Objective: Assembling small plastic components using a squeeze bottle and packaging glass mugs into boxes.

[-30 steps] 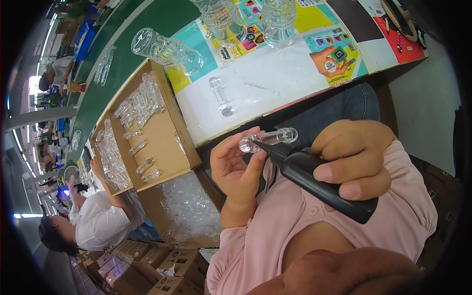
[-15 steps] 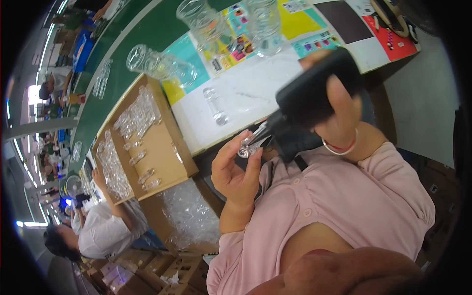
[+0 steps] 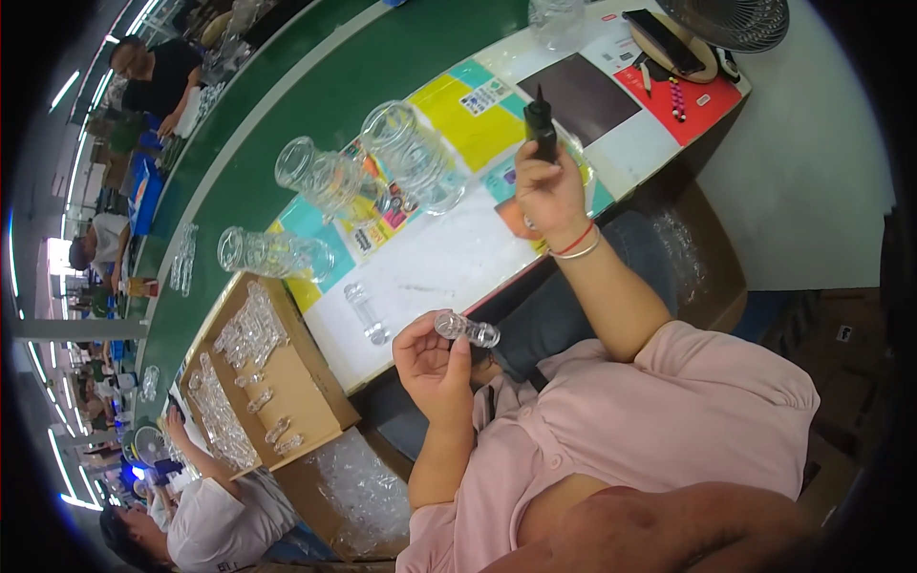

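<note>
My left hand (image 3: 435,368) is closed on a small clear tube-like piece (image 3: 468,329), pinched by thumb and fingers near the table's front edge. Out over the table, my right hand (image 3: 552,196) wraps round a black squeeze bottle (image 3: 541,129) whose thin nozzle points up; the fingers hide part of its body. On the white work surface lies another small clear piece (image 3: 366,313). Large clear vessels stand or lean behind it: one tall jar-like vessel (image 3: 415,158), a second vessel (image 3: 330,177) beside it, and a third vessel (image 3: 277,253) tipped toward the left.
To the left, a divided cardboard tray (image 3: 320,387) holds several small clear pieces. Below it is a box of clear plastic wrap (image 3: 358,487). A fan (image 3: 740,21) and a phone-like black object (image 3: 664,40) sit far right. A co-worker (image 3: 224,516) sits at lower left.
The black bottle has swung from nozzle-down at the small piece to nozzle-up, farther out over the table. My left hand keeps the piece, now turned sideways. The whole view has shifted.
</note>
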Motion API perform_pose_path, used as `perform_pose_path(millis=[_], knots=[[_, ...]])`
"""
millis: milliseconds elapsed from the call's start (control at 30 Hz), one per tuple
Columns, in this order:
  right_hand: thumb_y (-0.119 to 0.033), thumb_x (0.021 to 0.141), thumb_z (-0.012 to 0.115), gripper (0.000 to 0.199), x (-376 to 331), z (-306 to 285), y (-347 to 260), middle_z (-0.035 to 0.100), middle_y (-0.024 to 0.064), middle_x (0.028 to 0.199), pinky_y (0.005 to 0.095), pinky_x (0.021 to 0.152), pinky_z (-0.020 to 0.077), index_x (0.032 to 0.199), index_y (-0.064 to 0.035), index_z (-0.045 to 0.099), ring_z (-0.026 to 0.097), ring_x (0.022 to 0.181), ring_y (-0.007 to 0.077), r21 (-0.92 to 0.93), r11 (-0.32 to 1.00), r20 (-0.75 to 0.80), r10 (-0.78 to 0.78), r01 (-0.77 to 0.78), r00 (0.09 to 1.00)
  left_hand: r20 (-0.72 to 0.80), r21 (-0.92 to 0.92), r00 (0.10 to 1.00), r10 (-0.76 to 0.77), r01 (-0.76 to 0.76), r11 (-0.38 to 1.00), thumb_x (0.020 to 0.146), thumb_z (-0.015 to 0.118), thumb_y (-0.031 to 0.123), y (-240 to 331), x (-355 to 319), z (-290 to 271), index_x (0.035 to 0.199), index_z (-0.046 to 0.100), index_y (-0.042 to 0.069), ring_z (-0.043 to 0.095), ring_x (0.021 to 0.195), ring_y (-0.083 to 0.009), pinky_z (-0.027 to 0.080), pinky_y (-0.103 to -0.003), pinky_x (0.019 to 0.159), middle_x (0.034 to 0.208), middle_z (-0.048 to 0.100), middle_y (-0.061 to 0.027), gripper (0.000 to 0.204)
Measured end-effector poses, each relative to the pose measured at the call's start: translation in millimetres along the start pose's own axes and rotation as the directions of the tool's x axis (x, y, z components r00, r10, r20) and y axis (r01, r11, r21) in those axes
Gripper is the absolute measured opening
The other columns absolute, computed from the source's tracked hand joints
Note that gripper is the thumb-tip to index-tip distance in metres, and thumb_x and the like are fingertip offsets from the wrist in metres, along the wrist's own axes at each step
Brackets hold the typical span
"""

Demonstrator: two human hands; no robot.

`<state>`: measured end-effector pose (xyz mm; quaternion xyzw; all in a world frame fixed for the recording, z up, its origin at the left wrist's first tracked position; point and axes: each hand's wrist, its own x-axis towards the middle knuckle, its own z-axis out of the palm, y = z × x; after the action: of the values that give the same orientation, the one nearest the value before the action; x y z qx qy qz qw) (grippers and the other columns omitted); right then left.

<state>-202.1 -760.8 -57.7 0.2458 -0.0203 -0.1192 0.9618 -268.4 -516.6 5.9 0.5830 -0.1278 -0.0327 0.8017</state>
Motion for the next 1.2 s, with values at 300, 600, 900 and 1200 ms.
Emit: perform_pose_path(millis=[300, 600, 900, 1200], knots=[[-0.026, 0.089, 0.05, 0.037, -18.3, 9.5, 11.5, 0.053, 0.0169, 0.089, 0.0264, 0.062, 0.0501, 0.11, 0.0046, 0.047, 0.052, 0.064, 0.0152, -0.059, 0.993, 0.023, 0.105, -0.104, 0.994, 0.015, -0.15, 0.989, -0.145, 0.146, 0.978, 0.078, 0.065, 0.004, -6.0, 22.0, 19.0, 0.107, 0.046, 0.004, 0.057, 0.088, -0.022, 0.046, -0.034, 0.081, 0.103, 0.054, -0.01, 0.035], [-0.011, 0.088, 0.054, 0.038, -75.1, 43.8, 40.9, 0.055, 0.0117, 0.115, 0.0298, 0.09, 0.0429, 0.124, -0.001, 0.044, 0.052, 0.106, 0.0165, -0.972, -0.12, 0.151, 0.332, 0.2, 0.931, 0.262, -0.356, 0.885, -0.384, 0.459, 0.814, 0.08, 0.066, 0.018, -26.7, 49.4, 50.8, 0.101, 0.049, 0.007, 0.058, 0.091, -0.0189, 0.051, -0.032, 0.077, 0.101, 0.058, -0.0067, 0.029], [-0.015, 0.088, 0.055, 0.031, -82.2, 61.8, 23.1, 0.058, 0.0192, 0.108, 0.0352, 0.081, 0.0506, 0.115, -0.0029, 0.045, 0.062, 0.092, 0.0236, -0.906, 0.361, 0.235, -0.005, 0.221, 0.972, -0.06, 0.534, 0.978, 0.199, -0.137, 0.835, 0.067, 0.074, 0.005, -61.4, 103.8, 50.6, 0.132, 0.024, 0.0, 0.036, 0.12, -0.0278, 0.027, -0.039, 0.103, 0.131, 0.03, -0.0163, 0.082], [-0.016, 0.089, 0.054, 0.033, -80.3, 54.0, 25.8, 0.06, 0.0155, 0.102, 0.0323, 0.081, 0.0494, 0.118, -0.0005, 0.047, 0.062, 0.09, 0.0227, -0.93, 0.271, 0.25, -0.023, 0.247, 0.968, 0.017, 0.174, 0.999, -0.047, 0.044, 0.984, 0.069, 0.072, 0.008, -66.6, 117.9, 38.6, 0.131, 0.024, -0.001, 0.045, 0.112, -0.0286, 0.032, -0.037, 0.1, 0.123, 0.042, -0.0158, 0.079]])
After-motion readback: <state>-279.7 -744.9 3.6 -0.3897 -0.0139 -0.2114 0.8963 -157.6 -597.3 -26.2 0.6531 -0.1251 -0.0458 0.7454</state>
